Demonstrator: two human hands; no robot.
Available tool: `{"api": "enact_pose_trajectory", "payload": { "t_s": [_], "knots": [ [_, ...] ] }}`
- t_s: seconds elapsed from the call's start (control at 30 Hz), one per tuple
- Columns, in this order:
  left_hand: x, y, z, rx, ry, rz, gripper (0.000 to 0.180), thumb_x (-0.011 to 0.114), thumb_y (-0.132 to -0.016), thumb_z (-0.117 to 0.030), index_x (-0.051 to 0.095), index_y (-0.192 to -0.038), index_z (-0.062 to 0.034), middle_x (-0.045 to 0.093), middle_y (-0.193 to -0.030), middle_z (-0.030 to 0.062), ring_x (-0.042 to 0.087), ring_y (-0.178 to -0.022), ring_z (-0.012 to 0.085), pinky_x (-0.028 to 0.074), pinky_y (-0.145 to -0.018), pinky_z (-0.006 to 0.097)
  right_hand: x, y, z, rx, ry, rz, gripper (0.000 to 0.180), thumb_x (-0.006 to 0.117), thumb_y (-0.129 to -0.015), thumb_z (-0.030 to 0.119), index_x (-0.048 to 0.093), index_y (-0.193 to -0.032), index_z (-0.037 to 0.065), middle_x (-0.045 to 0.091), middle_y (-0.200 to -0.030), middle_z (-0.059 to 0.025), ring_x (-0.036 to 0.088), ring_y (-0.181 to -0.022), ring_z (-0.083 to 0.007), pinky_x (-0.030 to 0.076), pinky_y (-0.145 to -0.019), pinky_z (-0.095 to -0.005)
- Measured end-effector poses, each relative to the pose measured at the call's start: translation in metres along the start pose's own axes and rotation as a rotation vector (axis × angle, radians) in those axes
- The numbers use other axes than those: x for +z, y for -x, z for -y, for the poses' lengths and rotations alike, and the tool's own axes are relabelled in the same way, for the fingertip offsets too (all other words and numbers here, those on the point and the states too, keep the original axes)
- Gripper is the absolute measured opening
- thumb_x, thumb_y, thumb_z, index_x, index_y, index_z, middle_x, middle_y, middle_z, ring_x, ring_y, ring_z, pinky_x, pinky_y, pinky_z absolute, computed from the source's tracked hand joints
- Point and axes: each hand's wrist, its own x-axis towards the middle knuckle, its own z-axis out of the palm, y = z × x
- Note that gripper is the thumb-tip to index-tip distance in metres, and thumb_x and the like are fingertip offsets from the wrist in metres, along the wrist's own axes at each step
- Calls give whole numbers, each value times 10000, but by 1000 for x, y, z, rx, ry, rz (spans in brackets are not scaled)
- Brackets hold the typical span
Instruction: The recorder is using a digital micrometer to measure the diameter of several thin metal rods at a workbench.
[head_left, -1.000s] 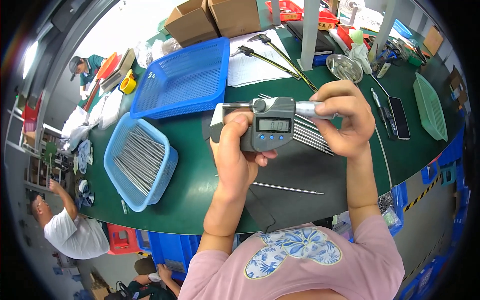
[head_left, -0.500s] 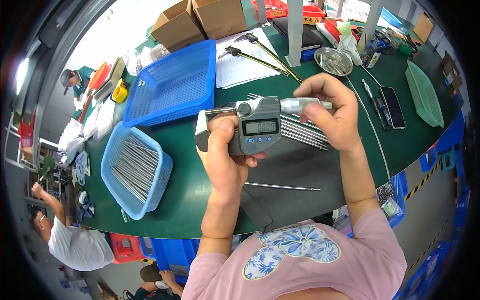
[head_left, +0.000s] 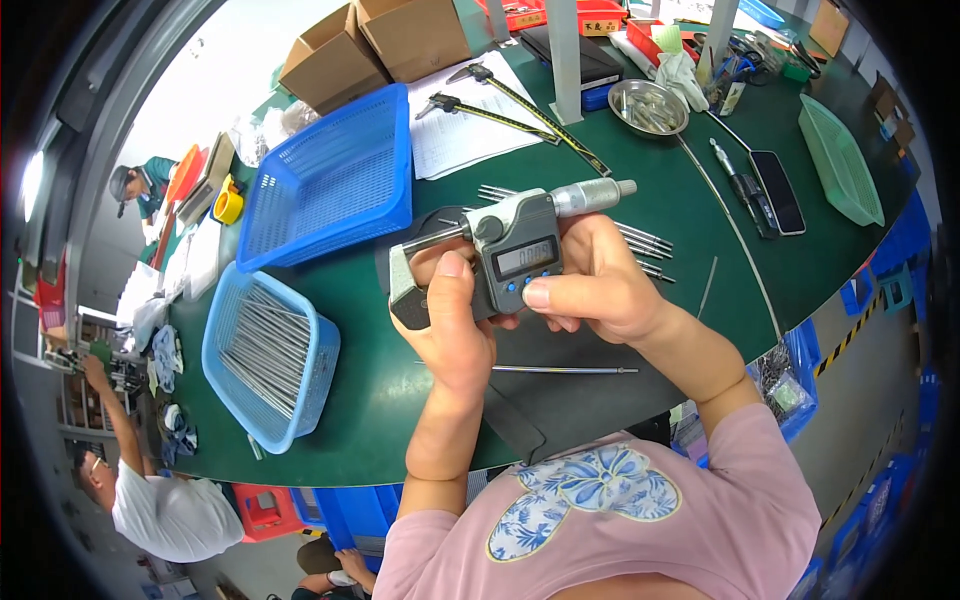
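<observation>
A grey digital micrometer (head_left: 520, 232) is held up above the table, its small screen facing me. My left hand (head_left: 455, 325) grips its frame, thumb in front and fingers behind. My right hand (head_left: 605, 290) is closed around the lower right of its body, with the thumb at a blue button; some of its fingers are hidden behind. No rod shows in the measuring gap. Under my hands a single thin metal rod (head_left: 565, 370) lies on a dark grey mat (head_left: 590, 410). Several more metal rods (head_left: 645, 240) lie behind the micrometer, partly covered by it and my right hand.
A light-blue basket (head_left: 325, 375) of rods stands left, a larger blue basket (head_left: 400, 190) behind it. Two calipers (head_left: 510, 110) lie on papers. At right are a metal bowl (head_left: 650, 108), a second micrometer (head_left: 745, 190), a phone (head_left: 778, 190) and a green basket (head_left: 840, 160). Other people sit left.
My right hand has moved from the micrometer's thimble down to its body, thumb now at a button. The micrometer has tilted slightly, its right end higher. My view has shifted a little.
</observation>
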Motion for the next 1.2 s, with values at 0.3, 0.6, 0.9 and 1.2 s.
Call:
{"api": "enact_pose_trajectory", "payload": {
  "t_s": [0.3,0.6,0.9,1.2],
  "knots": [
    [1,-3,0,-48,51,31,294,439,-781,-207,496,-914,48,553,-694,123,496,-435,124,380,-311,197,-3,0,3,-25,65,-27,339,599,-660,88,474,-952,-29,549,-769,-71,459,-508,-59,349,-386,-176],
    [-3,-8,-12,-197,185,-14,297,372,-784,-200,513,-777,61,552,-609,148,502,-376,155,365,-285,189,-32,-10,5,-748,471,-248,252,612,-626,-36,504,-853,-22,525,-764,-73,521,-643,-124,439,-589,-215],
    [-8,-9,-8,-152,189,72,302,384,-783,-216,518,-798,55,560,-621,148,498,-373,147,352,-287,182,-42,-2,21,-641,783,-188,194,608,-650,29,535,-816,-41,576,-733,-85,547,-642,-115,441,-594,-232],
    [-5,-7,-7,-84,160,3,285,402,-789,-201,513,-822,59,555,-646,148,511,-407,145,378,-301,197,-17,-3,10,-102,89,77,397,624,-667,56,445,-1007,-46,523,-885,-100,521,-650,-105,445,-461,-207]
  ]
}}
